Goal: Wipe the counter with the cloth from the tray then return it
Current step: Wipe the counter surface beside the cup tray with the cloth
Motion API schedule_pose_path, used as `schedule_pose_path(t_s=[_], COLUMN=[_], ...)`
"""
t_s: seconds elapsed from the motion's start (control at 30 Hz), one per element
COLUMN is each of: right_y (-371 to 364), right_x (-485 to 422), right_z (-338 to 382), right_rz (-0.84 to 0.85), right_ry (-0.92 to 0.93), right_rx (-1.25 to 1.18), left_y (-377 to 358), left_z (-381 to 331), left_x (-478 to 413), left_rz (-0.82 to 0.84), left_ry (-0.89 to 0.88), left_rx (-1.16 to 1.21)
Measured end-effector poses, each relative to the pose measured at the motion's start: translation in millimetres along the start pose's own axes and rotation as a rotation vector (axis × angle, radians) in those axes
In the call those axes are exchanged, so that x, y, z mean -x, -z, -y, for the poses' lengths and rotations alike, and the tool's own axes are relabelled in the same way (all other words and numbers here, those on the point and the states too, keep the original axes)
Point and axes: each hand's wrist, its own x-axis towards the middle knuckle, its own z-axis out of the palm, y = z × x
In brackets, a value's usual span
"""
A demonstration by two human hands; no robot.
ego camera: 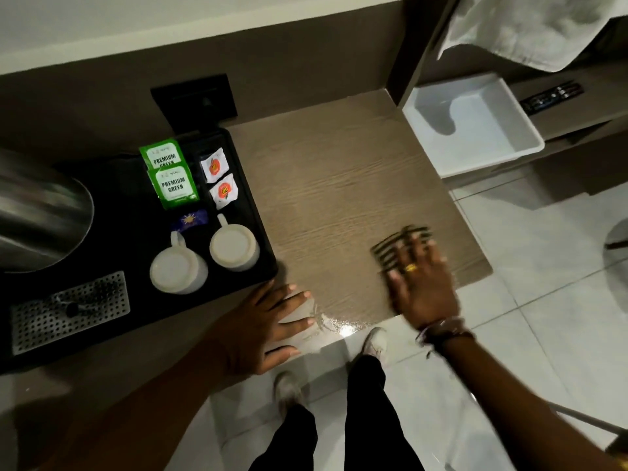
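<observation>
The right hand (421, 287) lies flat on the wooden counter (339, 178), fingers spread, pressing down on a striped cloth (396, 244). The cloth sits near the counter's right front corner, partly covered by the fingers; only its far and left portions show. The hand is motion-blurred. A gold ring (410, 267) is on one finger and a wristband (441, 329) is at the wrist.

The left hand (261, 328) rests open, palm down, on the front edge of the counter, holding nothing. It touches the near right corner of the black tray (258, 212). The two hands are well apart.

A wet, shiny patch (336, 326) lies on the counter edge just beside the left fingertips.

The tray holds two upturned white cups (234, 246), green tea sachets (175, 185) and two small white sachets (217, 178). A steel kettle (37, 212) stands at the tray's left end. A white bin (475, 124) stands to the right of the counter.
</observation>
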Motion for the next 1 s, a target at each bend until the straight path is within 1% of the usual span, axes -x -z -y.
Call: schedule_pose_path(t_s=[0.07,0.1,0.17,0.2,0.23,0.3,0.33,0.37,0.4,0.43,0.53,0.6,0.67,0.73,0.77,0.83,0.87,0.9,0.93,1.0], right_y=[19.6,26.9,31.3,28.2,20.9,1.7,-5.8,-9.5,-10.5,-7.8,11.4,24.3,36.0,37.8,34.3,18.7,8.0,-0.8,-5.2,-2.1], right_x=[-38.6,-62.2,-98.6,-106.0,-104.3,-72.1,-47.8,-26.1,-11.9,-5.5,-37.8,-88.2,-149.9,-191.6,-195.8,-161.6,-127.8,-93.2,-62.5,-29.9], right_z=[-30.7,-33.3,-12.9,6.3,28.0,63.4,70.2,67.0,56.4,41.4,-4.4,-6.3,15.2,57.6,78.5,111.0,113.3,105.4,90.4,47.7], right_rz=[-0.044,-0.054,-0.061,-0.053,-0.038,0.008,0.044,0.077,0.083,0.072,0.011,-0.011,-0.017,0.008,0.016,0.039,0.06,0.081,0.086,0.097], right_ry=[-0.201,-0.296,-0.398,-0.381,-0.298,-0.006,0.119,0.187,0.199,0.155,-0.113,-0.229,-0.26,-0.182,-0.091,0.188,0.316,0.398,0.419,0.316], right_rx=[-0.016,-0.042,-0.089,-0.089,-0.071,-0.009,0.009,0.011,0.001,-0.004,-0.001,-0.016,0.01,-0.011,-0.016,0.022,0.057,0.079,0.077,0.058], left_y=[-0.7,-0.6,1.2,2.1,3.3,5.8,6.2,5.7,5.7,6.0,3.6,-2.4,-7.0,-6.5,-5.1,2.3,5.5,6.9,6.2,-0.4], left_z=[0.7,1.4,0.6,-0.2,-1.5,-2.4,-1.9,-1.0,0.5,0.6,-2.4,-0.5,2.4,3.2,2.6,0.0,-0.6,-0.3,0.7,1.8], left_x=[0.3,0.4,-0.1,-0.5,-0.5,-0.3,-0.2,-1.1,-1.2,-1.0,-0.7,1.8,2.1,1.7,0.2,-2.2,-3.3,-3.4,-2.8,-0.3], left_rz=[-0.008,-0.003,0.018,0.028,0.039,0.056,0.055,0.049,0.04,0.036,-0.008,-0.03,-0.024,0.004,0.013,0.035,0.043,0.04,0.03,0.03], left_ry=[0.001,0.004,0.011,0.014,0.016,0.015,0.017,0.015,0.01,0.003,0.003,0.012,0.006,0.0,0.007,0.018,0.018,0.018,0.02,0.02], left_rx=[0.002,0.007,0.015,0.017,0.014,0.004,0.005,0.009,0.01,0.008,0.024,0.02,0.001,-0.032,-0.03,-0.028,-0.033,-0.032,-0.023,-0.016])
